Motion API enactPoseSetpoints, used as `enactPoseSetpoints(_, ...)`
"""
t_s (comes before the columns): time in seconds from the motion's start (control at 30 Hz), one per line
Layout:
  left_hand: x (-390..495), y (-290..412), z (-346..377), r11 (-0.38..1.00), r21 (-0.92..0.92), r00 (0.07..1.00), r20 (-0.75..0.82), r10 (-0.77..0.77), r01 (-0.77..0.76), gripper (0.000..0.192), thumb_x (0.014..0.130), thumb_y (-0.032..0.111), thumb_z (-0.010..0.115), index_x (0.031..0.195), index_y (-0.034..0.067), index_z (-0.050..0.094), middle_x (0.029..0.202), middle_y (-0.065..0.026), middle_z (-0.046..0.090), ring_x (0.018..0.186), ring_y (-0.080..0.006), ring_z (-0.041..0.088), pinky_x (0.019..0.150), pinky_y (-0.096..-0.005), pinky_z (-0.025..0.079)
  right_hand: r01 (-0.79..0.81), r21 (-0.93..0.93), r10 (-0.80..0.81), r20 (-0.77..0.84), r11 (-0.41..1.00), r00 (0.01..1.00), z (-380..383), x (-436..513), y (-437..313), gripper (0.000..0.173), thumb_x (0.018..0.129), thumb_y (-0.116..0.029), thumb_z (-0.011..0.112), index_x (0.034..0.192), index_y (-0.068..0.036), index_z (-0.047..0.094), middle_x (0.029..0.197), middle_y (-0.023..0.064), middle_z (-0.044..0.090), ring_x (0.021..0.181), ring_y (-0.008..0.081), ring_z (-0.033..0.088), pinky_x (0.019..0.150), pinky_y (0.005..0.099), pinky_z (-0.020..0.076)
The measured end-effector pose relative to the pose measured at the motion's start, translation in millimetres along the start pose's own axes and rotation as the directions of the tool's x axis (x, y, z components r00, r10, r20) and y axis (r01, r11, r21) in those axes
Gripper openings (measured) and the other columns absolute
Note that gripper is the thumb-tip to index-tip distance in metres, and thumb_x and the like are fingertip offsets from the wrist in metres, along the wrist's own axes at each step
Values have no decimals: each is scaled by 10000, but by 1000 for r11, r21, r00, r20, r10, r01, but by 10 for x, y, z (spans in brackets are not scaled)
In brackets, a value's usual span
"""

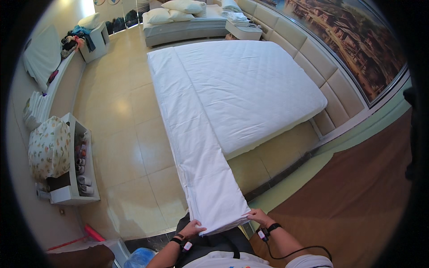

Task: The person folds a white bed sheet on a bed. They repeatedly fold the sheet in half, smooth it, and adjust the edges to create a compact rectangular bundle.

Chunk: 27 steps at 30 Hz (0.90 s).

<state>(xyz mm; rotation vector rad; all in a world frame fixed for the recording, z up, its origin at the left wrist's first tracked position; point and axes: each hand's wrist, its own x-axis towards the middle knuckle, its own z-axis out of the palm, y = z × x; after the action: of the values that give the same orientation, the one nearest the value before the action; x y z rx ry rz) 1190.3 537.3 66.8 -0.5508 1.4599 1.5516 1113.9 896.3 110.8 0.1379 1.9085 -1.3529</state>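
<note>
A long white folded sheet (pixel 207 174) lies along the left side of a mattress with a white quilted cover (pixel 244 90) and stretches past its near edge to me. My left hand (pixel 192 229) grips the near left corner of the folded sheet. At the near right corner, my right hand (pixel 258 216) pinches the layered edge between thumb and fingers. The sheet hangs in the air between the bed and my waist. Dark bands with small devices sit on both wrists, and a cable runs from the right one.
Left, a shoe shelf (pixel 95 181) bears a patterned fabric bag (pixel 50 147). Behind the bed stand a nightstand (pixel 244 31) and a second bed (pixel 187 30) with pillows. A padded wall panel (pixel 318 63) borders the bed's right. A blue plastic bag (pixel 139 258) is near my left elbow.
</note>
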Motion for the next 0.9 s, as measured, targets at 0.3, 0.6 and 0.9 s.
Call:
enactPoseSetpoints(0.3, 440, -549, 65, 976, -109, 955, -253, 157, -189, 914, 623, 95, 773, 1329, 27, 197, 1265, -167, 385, 1131, -253, 425, 882, -385, 417, 118, -93, -125, -78, 989, 989, 124, -24, 207, 266, 722, -111, 558, 954, -117, 687, 794, 76, 544, 756, 175, 531, 695, 253, 426)
enactPoseSetpoints(0.6, 498, -390, 174, 834, -526, 985, 47, -166, 166, 429, 791, 186, 628, 1173, 69, 472, 1088, -58, 563, 992, -253, 542, 812, -480, 456, 18, 46, -19, 9, 999, 1000, 9, 31, 454, 265, 743, -87, 553, 973, -111, 683, 877, 51, 534, 821, 143, 518, 691, 233, 430)
enactPoseSetpoints(0.9, 172, -290, 675, 900, -431, 997, -56, 54, -73, 335, 789, 232, 664, 1020, -4, 600, 928, -33, 632, 795, -122, 583, 730, -275, 457, -47, -926, -47, -69, 375, 996, 85, 531, 132, 299, 651, -310, 581, 843, -100, 672, 917, 140, 588, 895, 344, 544, 768, 433, 451)
